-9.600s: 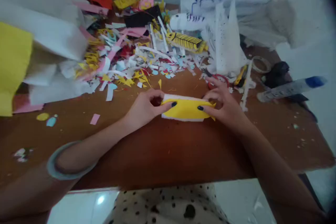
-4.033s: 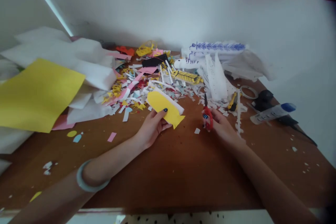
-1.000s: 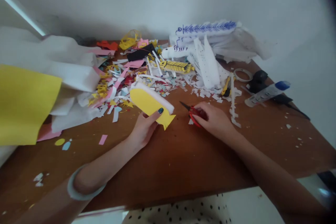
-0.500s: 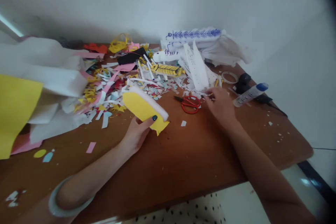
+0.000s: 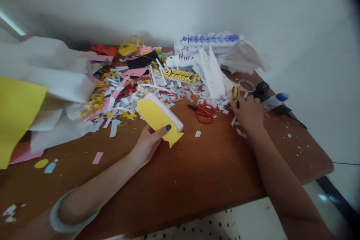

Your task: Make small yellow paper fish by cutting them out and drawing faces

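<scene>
My left hand [image 5: 147, 144] grips a yellow fish-shaped cutout [image 5: 154, 114] with a forked tail, thumb on its front. Along its upper edge sits a thick white foam strip [image 5: 168, 111]. My right hand [image 5: 250, 116] is low over the scraps on the right, fingers bent and apart, beside small yellow sticks [image 5: 235, 92]; whether it touches them is unclear. Left of that hand lie red-handled scissors [image 5: 204, 114] with dark blades. A white tube with a blue cap [image 5: 275, 101] is just behind its fingers.
Paper scraps [image 5: 123, 99] heap across the back of the brown table [image 5: 197, 180]. A yellow fish with black stripes [image 5: 181, 76], a tape roll [image 5: 247, 85] and a black tool [image 5: 263, 89] lie there. White foam sheets [image 5: 62, 78] and a yellow sheet [image 5: 18, 116] stand left.
My right hand has moved right, from beside the scissors to the yellow sticks near the tube. The left hand keeps hold of the yellow cutout, nearly in place.
</scene>
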Demonstrator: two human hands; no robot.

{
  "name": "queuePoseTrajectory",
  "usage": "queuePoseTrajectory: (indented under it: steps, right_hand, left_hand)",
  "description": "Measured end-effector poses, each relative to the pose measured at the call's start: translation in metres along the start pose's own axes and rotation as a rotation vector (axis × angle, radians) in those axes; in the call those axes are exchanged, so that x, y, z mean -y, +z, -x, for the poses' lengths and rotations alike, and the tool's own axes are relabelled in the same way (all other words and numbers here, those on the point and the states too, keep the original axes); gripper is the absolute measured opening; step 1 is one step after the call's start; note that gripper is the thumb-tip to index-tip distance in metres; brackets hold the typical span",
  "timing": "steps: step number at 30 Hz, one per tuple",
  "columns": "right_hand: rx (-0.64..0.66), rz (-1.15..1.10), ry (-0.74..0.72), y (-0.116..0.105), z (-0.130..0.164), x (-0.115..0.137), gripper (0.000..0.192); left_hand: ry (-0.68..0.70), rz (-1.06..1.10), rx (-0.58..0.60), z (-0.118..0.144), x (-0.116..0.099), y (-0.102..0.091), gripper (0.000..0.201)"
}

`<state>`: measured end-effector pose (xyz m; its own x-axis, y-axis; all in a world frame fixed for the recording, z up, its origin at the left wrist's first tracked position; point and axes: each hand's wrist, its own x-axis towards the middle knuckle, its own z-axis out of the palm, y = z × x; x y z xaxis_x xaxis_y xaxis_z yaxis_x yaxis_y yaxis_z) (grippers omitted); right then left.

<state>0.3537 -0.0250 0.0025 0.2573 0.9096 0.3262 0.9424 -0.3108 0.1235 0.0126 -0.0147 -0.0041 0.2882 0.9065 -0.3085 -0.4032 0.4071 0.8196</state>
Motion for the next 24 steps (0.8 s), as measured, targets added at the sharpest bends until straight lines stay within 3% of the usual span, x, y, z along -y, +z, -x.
queuePoseTrajectory:
  steps: [7,15,19,24]
  right_hand:
    - [0.036,0.016,0.061,-0.004,-0.007,0.002,0.042]
    - [0.178,-0.217,0.131,-0.008,-0.006,-0.006,0.043]
    - [0.077,-0.383,0.193,-0.021,-0.002,-0.002,0.034]
    - [-0.148,-0.510,0.242,-0.043,0.006,-0.004,0.033]
  left_hand:
    - [-0.015,-0.002,-0.012,0.000,0.000,-0.001,0.041]
    - [-0.031,0.011,-0.006,0.001,-0.001,-0.001,0.036]
    - [-0.013,0.008,0.013,0.000,0.000,-0.003,0.035]
    - [-0.018,-0.004,0.016,-0.001,0.000,-0.003,0.033]
